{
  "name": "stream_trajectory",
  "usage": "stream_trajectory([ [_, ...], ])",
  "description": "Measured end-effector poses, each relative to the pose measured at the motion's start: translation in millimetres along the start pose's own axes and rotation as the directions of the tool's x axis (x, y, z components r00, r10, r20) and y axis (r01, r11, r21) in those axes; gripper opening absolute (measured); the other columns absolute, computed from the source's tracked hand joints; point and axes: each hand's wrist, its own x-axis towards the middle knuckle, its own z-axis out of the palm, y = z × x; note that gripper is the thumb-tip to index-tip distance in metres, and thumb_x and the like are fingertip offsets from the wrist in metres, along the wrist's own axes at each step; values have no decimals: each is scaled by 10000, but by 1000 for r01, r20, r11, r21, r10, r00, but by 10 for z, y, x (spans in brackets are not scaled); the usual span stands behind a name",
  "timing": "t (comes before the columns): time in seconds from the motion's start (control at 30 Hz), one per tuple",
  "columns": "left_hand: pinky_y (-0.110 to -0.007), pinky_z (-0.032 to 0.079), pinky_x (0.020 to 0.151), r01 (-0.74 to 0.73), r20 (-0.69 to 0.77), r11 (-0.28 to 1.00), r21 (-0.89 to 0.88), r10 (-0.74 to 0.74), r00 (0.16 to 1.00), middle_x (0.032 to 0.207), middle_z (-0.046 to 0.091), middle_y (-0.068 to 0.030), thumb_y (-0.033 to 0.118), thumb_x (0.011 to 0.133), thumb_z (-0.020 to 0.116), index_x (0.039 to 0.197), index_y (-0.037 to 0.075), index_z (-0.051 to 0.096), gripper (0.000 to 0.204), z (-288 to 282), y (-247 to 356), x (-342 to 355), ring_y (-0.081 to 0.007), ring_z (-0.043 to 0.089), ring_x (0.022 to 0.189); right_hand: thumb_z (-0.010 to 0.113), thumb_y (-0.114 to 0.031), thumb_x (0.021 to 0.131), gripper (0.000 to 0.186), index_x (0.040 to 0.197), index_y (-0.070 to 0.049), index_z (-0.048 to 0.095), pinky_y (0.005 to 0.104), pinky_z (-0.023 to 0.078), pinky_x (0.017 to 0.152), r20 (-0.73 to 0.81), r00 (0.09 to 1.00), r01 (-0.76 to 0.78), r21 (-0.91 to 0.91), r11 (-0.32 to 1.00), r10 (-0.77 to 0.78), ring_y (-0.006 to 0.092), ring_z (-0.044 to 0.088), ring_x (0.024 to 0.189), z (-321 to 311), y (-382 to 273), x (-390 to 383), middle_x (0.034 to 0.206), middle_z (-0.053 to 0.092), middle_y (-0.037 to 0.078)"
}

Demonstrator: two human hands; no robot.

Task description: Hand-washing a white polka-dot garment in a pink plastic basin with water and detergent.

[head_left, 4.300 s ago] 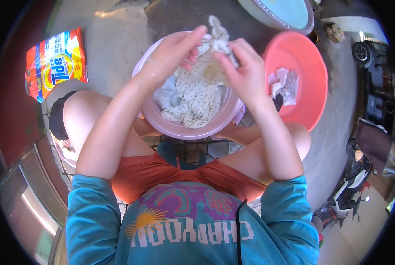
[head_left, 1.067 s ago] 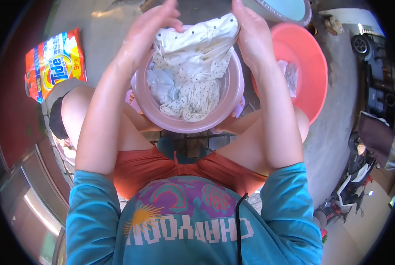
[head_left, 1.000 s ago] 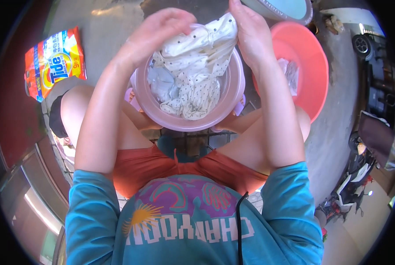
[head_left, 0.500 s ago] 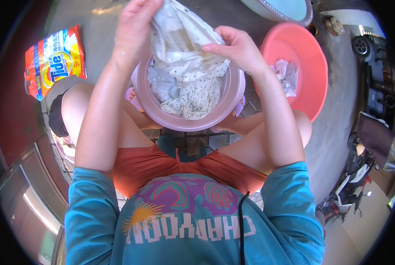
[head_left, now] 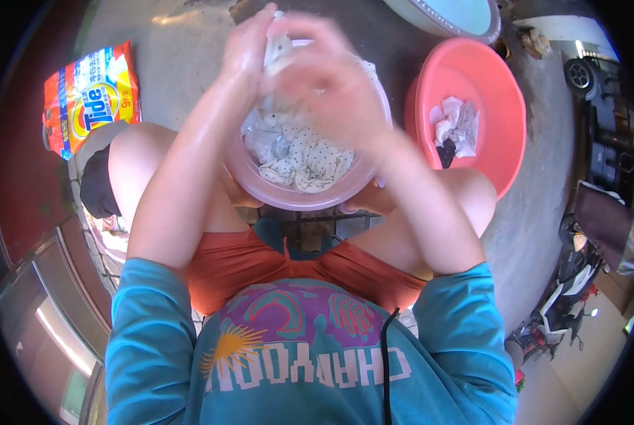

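A white cloth with dark dots [head_left: 320,152] lies bunched in a pinkish-purple basin [head_left: 295,201] between my legs. Part of it rises up to my hands above the basin's far side. My left hand [head_left: 246,53] is closed on this raised part, fingers pointing away from me. Beside it, my right hand [head_left: 331,88] is smeared by motion and crosses over the basin toward the left one. Whether its fingers grip the cloth cannot be made out. A pale greyish wet cloth [head_left: 264,139] rests in the basin's left part.
A coral-red basin [head_left: 501,113] on the right holds pale crumpled cloth [head_left: 458,126] and a small black piece [head_left: 445,152]. Beyond it is a larger grey-rimmed basin [head_left: 466,30]. An orange detergent bag [head_left: 93,99] stands at left. Parked motorbikes [head_left: 558,304] line the right.
The dotted cloth, spread between both hands before, is now gathered and lower. My right hand has swung left toward my left hand, which shifted slightly right and nearer. The black piece has come into view.
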Motion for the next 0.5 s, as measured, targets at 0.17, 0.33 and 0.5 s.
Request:
stream_trajectory([
  [0.17,-247,428,545,253,-98,964,-82,-260,961,666,583,15,294,899,553,819,51,604,260,743,-110,-435,-107,541,571,618,-254,811,142,704,-161,625,385,507,612,-319,909,-3,-649,761,-269,278,584,552,-80,345,219,679,598,46],
  [0.33,-310,435,803,742,942,669,-31,-228,245,945,637,-124,363,915,503,866,21,659,379,-386,-212,654,-157,568,886,552,-220,847,208,671,-120,599,362,473,523,-494,869,-286,-529,799,-17,218,574,518,159,146,383,573,551,94],
  [0.5,-318,438,540,108,-42,973,202,-101,994,602,540,-37,304,930,511,712,119,535,287,429,-404,-81,-161,485,513,542,-150,833,224,633,-50,544,389,445,493,-529,817,-111,-537,836,-231,305,561,526,25,560,245,598,562,155],
])
